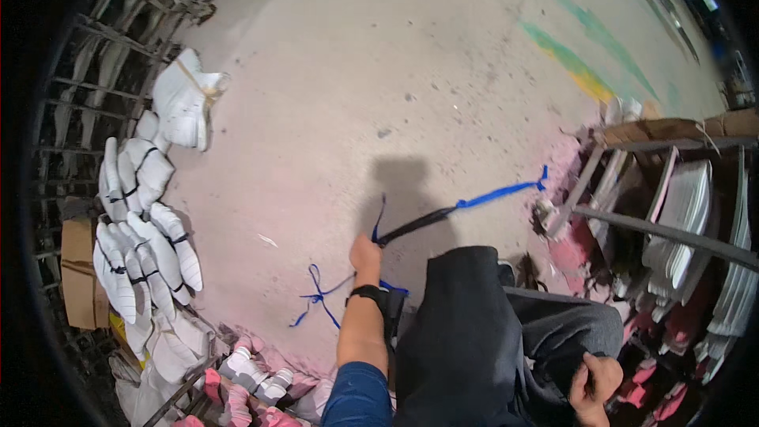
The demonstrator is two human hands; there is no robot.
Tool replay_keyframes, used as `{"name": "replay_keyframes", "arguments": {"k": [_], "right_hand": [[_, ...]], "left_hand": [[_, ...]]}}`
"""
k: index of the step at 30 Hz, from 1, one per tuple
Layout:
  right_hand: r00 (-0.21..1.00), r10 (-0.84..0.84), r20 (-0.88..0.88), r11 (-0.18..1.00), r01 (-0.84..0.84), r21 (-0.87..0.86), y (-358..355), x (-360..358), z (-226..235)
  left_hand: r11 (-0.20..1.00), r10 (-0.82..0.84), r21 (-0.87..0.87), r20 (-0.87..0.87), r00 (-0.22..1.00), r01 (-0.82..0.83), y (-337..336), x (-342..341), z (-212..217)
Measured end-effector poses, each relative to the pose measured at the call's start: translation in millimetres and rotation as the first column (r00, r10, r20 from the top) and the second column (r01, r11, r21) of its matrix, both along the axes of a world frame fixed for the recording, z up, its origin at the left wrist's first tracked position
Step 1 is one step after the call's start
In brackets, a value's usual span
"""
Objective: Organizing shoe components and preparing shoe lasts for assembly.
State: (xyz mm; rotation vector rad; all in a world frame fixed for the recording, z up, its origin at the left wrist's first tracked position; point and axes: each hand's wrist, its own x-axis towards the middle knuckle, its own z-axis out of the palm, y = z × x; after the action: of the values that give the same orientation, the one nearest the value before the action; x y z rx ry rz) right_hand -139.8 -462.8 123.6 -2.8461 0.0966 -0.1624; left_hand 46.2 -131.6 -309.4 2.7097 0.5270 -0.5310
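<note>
My left hand [365,257] reaches forward over the floor, its fingers closed around a black strap [415,223]. That strap stretches to the right and carries on into a blue strip [498,194] with a knotted end. A short dark blue end sticks up beyond my fingers. Beside my left wrist, a thin blue cord [316,297] with loops and loose tails lies on the floor. My right hand [597,383] is by my bent knee in dark trousers [462,332], fingers curled in. What it may hold is hidden.
White foam-like bundles [142,261] bound with black bands line the left, by a cardboard box [79,269] and a metal rack [95,95]. A larger tied white bundle [182,103] lies beyond. To the right, a shelf frame [672,237] holds stacked white sheets [678,225]. Pink pieces [237,403] lie lower left.
</note>
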Motion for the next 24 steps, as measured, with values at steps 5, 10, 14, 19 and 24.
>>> {"name": "replay_keyframes", "arguments": {"k": [5, 10, 14, 19, 24], "right_hand": [[0.999, -0.012, 0.052, 1.000, 0.012, -0.008, 4.7, 2.1, -1.2], [0.993, 0.019, 0.117, 0.997, -0.027, 0.070, 9.6, 5.8, 0.7], [0.999, -0.044, 0.029, 0.995, 0.041, 0.087, 8.6, -4.2, 6.8], [0.925, -0.337, 0.174, 0.852, 0.221, 0.474, -2.5, -14.2, -11.5], [0.948, -0.156, 0.278, 0.766, -0.061, 0.640, -19.8, 32.0, 36.9]], "left_hand": [[0.999, -0.050, 0.001, -0.173, 0.984, 0.051, -9.1, 1.0, 22.9], [0.947, -0.058, -0.285, 0.305, 0.951, 0.149, -47.8, 11.0, 84.1], [0.590, 0.010, -0.730, 0.434, 0.901, 0.345, -109.0, 52.4, 212.1], [0.111, -0.199, -0.702, 0.678, 0.708, 0.704, -170.4, 41.2, 383.3], [-0.289, -0.499, -0.640, 0.735, 0.459, 0.712, -200.0, -38.9, 497.3]]}}
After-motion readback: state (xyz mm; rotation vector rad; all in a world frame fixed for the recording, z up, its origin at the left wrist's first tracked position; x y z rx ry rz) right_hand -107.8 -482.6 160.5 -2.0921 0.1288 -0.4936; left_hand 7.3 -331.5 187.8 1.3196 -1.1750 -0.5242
